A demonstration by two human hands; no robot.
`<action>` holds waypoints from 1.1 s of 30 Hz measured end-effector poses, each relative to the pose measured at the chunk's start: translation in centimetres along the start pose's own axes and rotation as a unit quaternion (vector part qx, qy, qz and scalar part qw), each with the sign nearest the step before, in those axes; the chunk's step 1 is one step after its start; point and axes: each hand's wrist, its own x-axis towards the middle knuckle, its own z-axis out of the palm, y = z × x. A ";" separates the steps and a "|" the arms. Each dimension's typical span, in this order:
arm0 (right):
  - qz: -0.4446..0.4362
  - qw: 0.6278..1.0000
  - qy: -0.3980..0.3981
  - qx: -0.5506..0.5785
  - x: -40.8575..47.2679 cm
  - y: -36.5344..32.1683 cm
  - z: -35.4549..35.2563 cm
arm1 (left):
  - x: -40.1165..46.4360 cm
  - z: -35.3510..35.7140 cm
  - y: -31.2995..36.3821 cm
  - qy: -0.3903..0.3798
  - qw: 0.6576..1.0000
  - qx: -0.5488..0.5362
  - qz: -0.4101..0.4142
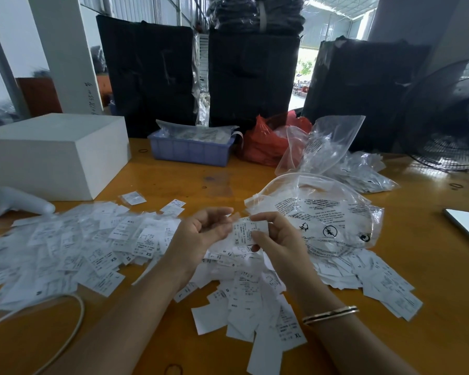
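Being pinched by thumb and fingers of the right hand point(279, 240), a label point(251, 230) is being held at frame centre, while the left hand point(201, 231) is being held open beside it. A mis-sort is being risked: the piles point(92, 253) at left and below are lying close together and could easily be mixed.
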 end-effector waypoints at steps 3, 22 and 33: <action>-0.001 1.000 0.003 -0.014 0.1 0.3 0.0 | -0.1 0.0 0.0 -0.011 1.000 0.009 0.009; -0.116 0.989 0.094 -0.020 0.0 -0.3 -0.3 | -0.1 0.1 0.2 -0.022 0.992 0.120 0.030; -0.136 0.972 0.105 -0.158 -0.2 -0.3 -0.4 | -0.1 0.1 0.0 -0.023 0.993 0.106 0.044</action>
